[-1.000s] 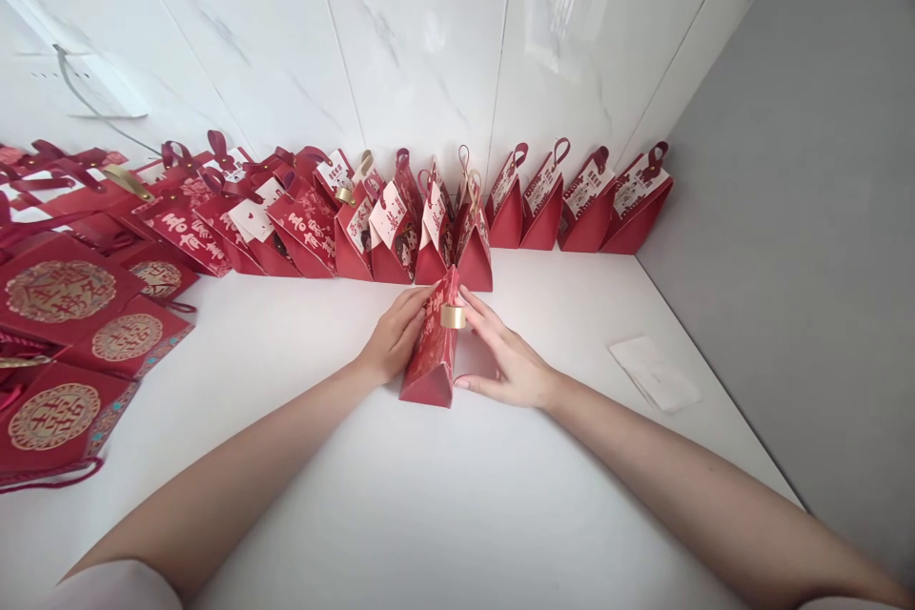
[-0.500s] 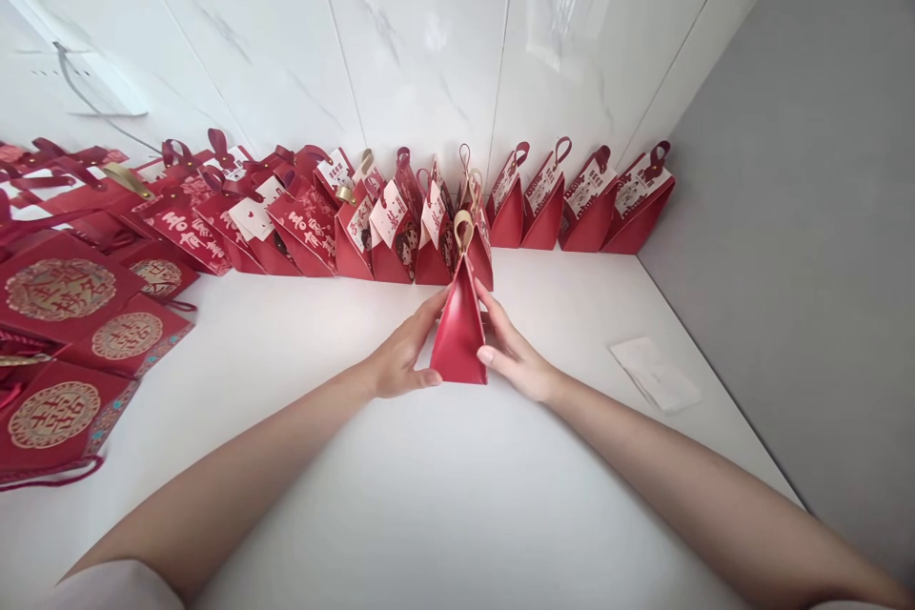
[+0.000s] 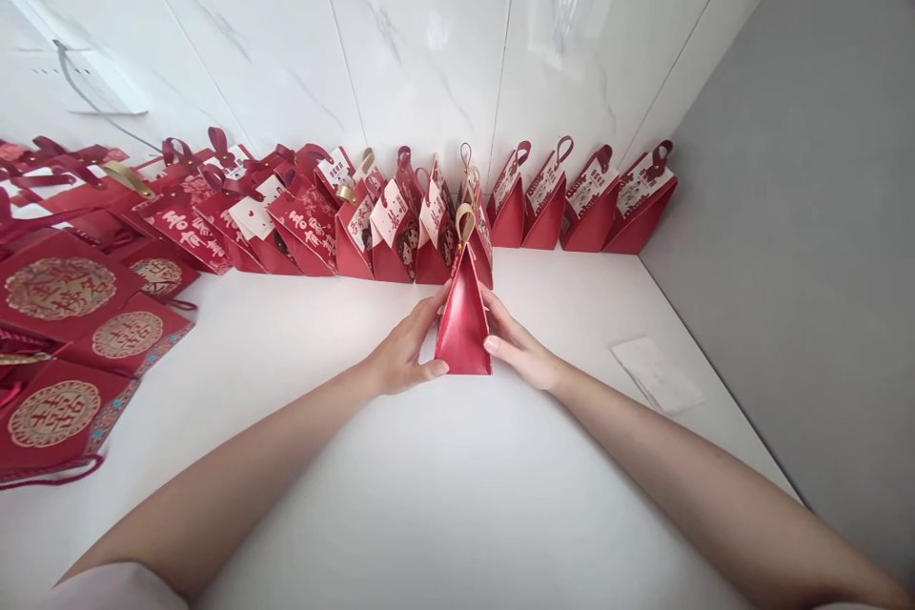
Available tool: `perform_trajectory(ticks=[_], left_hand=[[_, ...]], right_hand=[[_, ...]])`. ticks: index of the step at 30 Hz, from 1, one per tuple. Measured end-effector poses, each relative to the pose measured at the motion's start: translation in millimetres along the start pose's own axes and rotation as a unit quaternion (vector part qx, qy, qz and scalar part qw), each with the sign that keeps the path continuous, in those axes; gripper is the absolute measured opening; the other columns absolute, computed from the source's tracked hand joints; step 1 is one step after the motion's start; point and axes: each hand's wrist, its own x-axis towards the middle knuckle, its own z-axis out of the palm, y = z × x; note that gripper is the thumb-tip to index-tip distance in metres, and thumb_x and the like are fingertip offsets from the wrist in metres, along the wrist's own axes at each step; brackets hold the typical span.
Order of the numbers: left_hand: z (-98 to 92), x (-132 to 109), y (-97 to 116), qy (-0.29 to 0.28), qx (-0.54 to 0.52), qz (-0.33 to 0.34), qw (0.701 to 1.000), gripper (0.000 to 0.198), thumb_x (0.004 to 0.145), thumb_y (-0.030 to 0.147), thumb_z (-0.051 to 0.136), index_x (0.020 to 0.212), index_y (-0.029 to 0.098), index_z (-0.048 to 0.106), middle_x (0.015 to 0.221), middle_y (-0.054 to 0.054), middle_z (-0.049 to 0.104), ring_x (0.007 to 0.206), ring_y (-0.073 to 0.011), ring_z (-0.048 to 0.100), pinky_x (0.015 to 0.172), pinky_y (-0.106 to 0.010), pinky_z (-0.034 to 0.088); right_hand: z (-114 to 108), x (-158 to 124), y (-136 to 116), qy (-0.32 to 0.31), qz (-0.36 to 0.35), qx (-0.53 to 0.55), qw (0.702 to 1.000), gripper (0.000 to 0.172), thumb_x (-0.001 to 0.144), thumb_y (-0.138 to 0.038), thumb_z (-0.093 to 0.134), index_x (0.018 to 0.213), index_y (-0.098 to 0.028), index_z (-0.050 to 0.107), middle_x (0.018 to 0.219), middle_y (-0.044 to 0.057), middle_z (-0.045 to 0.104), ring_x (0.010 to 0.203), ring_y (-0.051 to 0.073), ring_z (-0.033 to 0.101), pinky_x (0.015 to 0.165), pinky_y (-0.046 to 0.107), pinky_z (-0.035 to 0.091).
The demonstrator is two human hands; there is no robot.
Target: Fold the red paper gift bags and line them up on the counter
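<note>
On the white tabletop [image 3: 429, 496], just before a row of red tagged gift boxes [image 3: 400, 224], we hold a plain red triangular paper box [image 3: 463, 329] upright, closed, contents hidden. Our left hand [image 3: 404, 351] and right hand [image 3: 520, 351] clasp its sides, thumbs at the lower corners. Tag writing is too small to read.

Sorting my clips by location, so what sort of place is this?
Probably an indoor counter corner, maybe a home: white worktop, marble-look wall tiles, and a row of red gift boxes behind the held box.
</note>
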Motion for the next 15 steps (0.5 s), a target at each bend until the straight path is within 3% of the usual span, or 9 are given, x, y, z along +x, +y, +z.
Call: perform_trajectory(ticks=[2, 4, 8, 11, 13, 15], left_hand=[[-0.1, -2, -2, 0.000, -0.022, -0.013, 1.000, 0.089, 0.084, 0.061, 0.052, 0.154, 0.020, 0.014, 0.150, -0.015, 0.034, 0.133, -0.0364, 0.038, 0.107, -0.045, 0.036], [-0.8, -5, -7, 0.009, -0.063, -0.049, 0.997, 0.074, 0.089, 0.057, 0.046, 0.150, 0.018, 0.029, 0.140, -0.014, 0.049, 0.125, -0.0345, 0.048, 0.103, -0.044, 0.040], [-3.6, -5, -16, 0.112, -0.175, -0.143, 0.968, 0.051, 0.094, 0.050, 0.041, 0.132, 0.016, 0.052, 0.122, -0.009, 0.063, 0.114, -0.0294, 0.057, 0.097, -0.039, 0.045], [-5.2, 1, -19, 0.188, -0.212, -0.157, 0.946, 0.049, 0.091, 0.045, 0.053, 0.133, 0.020, 0.047, 0.130, -0.007, 0.059, 0.121, -0.0273, 0.053, 0.101, -0.037, 0.042], [-5.2, 4, -19, 0.209, -0.238, -0.159, 0.935, 0.053, 0.091, 0.048, 0.052, 0.136, 0.023, 0.043, 0.134, -0.007, 0.056, 0.123, -0.0263, 0.051, 0.103, -0.038, 0.041], [-4.2, 4, -19, 0.210, -0.278, -0.153, 0.925, 0.058, 0.091, 0.058, 0.044, 0.138, 0.025, 0.042, 0.137, -0.007, 0.053, 0.126, -0.0267, 0.049, 0.104, -0.040, 0.041]], right_hand=[[0, -1, 1, 0.008, -0.001, -0.018, 1.000, 0.081, 0.087, -0.062, 0.052, 0.152, -0.032, 0.015, 0.155, 0.005, 0.028, 0.133, 0.026, 0.042, 0.111, 0.046, 0.035], [1, -1, 4, 0.055, -0.005, -0.043, 0.998, 0.075, 0.090, -0.062, 0.046, 0.152, -0.032, 0.017, 0.155, 0.006, 0.028, 0.135, 0.026, 0.039, 0.112, 0.046, 0.034], [0, 0, 13, 0.199, 0.011, -0.058, 0.978, 0.064, 0.096, -0.055, 0.039, 0.150, -0.032, 0.014, 0.132, 0.007, 0.054, 0.122, 0.022, 0.052, 0.109, 0.045, 0.037], [0, 2, 16, 0.222, 0.016, -0.066, 0.973, 0.050, 0.094, -0.052, 0.045, 0.137, -0.030, 0.034, 0.113, 0.005, 0.062, 0.103, 0.021, 0.060, 0.097, 0.041, 0.046], [1, 2, 14, 0.210, 0.013, -0.091, 0.973, 0.034, 0.093, -0.050, 0.049, 0.117, -0.026, 0.050, 0.106, 0.005, 0.063, 0.095, 0.021, 0.061, 0.087, 0.037, 0.050], [3, 1, 11, 0.200, 0.005, -0.133, 0.971, 0.026, 0.093, -0.048, 0.051, 0.101, -0.025, 0.055, 0.100, 0.005, 0.062, 0.089, 0.021, 0.060, 0.081, 0.036, 0.051]])
